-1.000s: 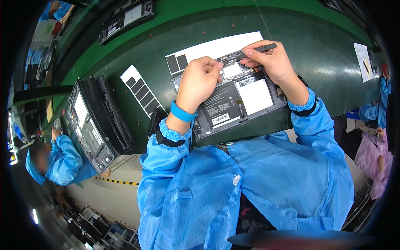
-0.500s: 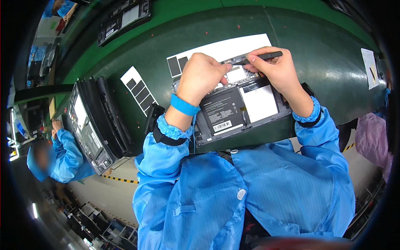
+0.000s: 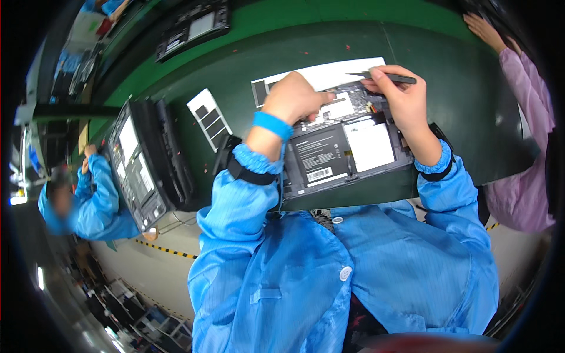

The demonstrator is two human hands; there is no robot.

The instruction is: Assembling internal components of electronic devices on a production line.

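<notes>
Tweezers [image 3: 385, 76] sit pinched in the right hand [image 3: 400, 103] over the far edge of the opened laptop [image 3: 344, 150] on the green table [image 3: 282, 47], while the left hand [image 3: 294, 97] presses curled, holding nothing, on the circuit board. Best to keep that bracing hand firm and the tips low and slow. Crowding in: a white sheet [image 3: 329, 73], a strip of dark pads [image 3: 209, 117], a rack of laptops [image 3: 147, 162], and a pink sleeve [image 3: 521, 76] at right.

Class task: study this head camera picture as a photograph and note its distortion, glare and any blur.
Head view: fisheye bends the green table edges, with a black rim at the corners; soft glare on the white panel inside the opened laptop; the left hand, right hand and dark tool look fairly sharp; the background at lower left is blurred.
</notes>
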